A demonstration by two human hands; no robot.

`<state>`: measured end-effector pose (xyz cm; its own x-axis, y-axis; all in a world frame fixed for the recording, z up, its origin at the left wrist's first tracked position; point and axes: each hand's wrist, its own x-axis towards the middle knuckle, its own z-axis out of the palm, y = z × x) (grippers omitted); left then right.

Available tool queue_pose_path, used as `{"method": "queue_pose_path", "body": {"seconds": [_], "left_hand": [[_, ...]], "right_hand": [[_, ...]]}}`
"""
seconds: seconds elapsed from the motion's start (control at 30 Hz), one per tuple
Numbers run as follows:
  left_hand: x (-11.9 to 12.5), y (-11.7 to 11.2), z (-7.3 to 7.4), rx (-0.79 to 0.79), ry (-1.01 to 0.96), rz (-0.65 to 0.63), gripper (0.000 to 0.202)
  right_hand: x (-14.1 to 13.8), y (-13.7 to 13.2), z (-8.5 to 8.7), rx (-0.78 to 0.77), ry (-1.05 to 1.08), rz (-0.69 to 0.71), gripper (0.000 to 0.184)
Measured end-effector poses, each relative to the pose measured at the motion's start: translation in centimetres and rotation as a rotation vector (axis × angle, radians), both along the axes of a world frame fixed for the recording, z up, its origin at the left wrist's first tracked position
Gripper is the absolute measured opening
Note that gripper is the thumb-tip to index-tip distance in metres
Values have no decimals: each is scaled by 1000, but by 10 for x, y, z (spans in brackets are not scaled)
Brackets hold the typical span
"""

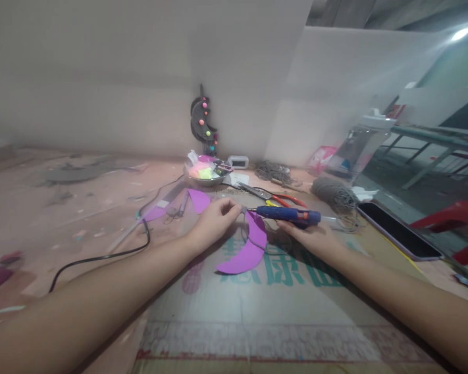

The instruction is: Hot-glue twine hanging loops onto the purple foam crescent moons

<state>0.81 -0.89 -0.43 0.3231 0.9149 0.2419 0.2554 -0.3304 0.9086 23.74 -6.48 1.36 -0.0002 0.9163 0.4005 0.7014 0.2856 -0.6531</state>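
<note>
Two hands: both work over the cardboard (257,301), forearms coming in from the near edge.
Left hand (214,221): thumb and forefinger pinched tight on a small grey piece (244,209) at the upper tip of the crescent (249,254); likely steadies the piece at the nozzle.
Right hand (312,236): closed under and around the glue gun (288,214); gun held level and low, nozzle pointing left at the pinch, probably for a steady aim.
Crescent: purple, flat on the cardboard between the hands, upper tip just beside the nozzle.
Cardboard: lies under the work, apparently shielding the surface (81,208).
Cord (101,257): black, loops left across the surface; its ends cannot be traced.
Spare items: bowl (203,182), pliers (284,199), twine (333,195) and phone (398,231) lie behind and to the right, clear of the hands.
Hard to make out: what the grey piece is; the right fingertips, hidden by the gun; a thin line over the crescent, thread or wire.
</note>
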Motion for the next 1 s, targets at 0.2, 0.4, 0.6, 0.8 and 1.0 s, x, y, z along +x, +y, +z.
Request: {"method": "queue_pose_path", "body": {"seconds": [0.2,0.4,0.6,0.8,1.0], "left_hand": [[0,-1,1,6,-2,-4,26],[0,-3,4,7,26,-4,25],[-1,-2,2,16,-10,-16,27],[-1,-2,-1,-40,-26,-11,26],[0,0,-2,-2,-13,1,27]], "right_hand": [[-1,1,0,-95,84,30,28],[-1,3,-1,-84,95,45,28],[0,5,-1,-49,53,28,33],[5,3,2,-107,50,-45,30],[5,5,23,-32,216,-15,34]]}}
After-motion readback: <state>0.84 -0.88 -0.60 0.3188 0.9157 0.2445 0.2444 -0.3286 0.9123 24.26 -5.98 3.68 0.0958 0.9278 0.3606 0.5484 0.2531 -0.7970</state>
